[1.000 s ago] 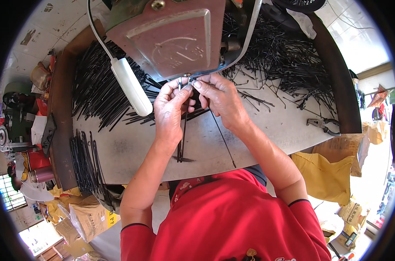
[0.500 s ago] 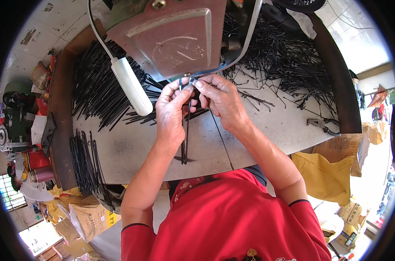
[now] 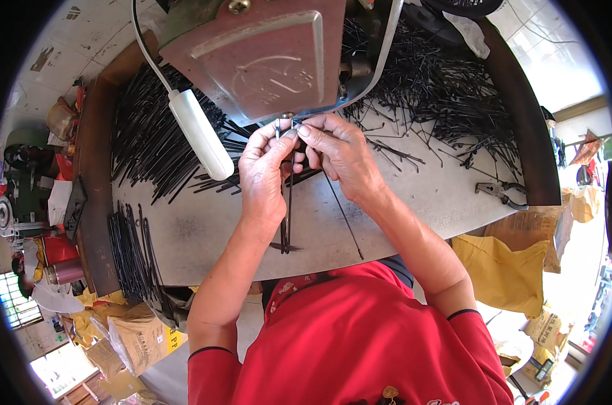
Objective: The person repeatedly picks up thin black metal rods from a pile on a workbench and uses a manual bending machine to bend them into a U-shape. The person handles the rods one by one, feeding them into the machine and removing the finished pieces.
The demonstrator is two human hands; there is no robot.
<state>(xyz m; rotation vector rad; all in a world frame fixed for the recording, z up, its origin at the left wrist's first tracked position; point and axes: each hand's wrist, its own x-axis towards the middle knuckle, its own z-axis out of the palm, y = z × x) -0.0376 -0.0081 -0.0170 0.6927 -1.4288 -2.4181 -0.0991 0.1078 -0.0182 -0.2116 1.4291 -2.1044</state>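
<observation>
Both hands meet just under the lower edge of a reddish-brown machine head (image 3: 265, 64). My left hand (image 3: 260, 177) is closed around thin black rods (image 3: 285, 219), which hang down from it toward the front edge of the metal table. Pinched in my right hand (image 3: 348, 160) is what looks like another thin black rod (image 3: 343, 217), slanting down to the right. The fingertips of the two hands nearly touch beside a small metal part of the machine. What exactly lies between the fingertips is too small to make out.
Dense heaps of black rods (image 3: 157, 135) lie left and black rods (image 3: 448, 101) right on the table (image 3: 414, 202). A bundle (image 3: 130, 250) sits at the left front. A white lamp (image 3: 201, 135) hangs near my left hand. Pliers (image 3: 502, 192) rest at the right.
Both hands stay nearly in place, with the fingertips a little closer together. The lower end of the rod in my right hand has shifted slightly up.
</observation>
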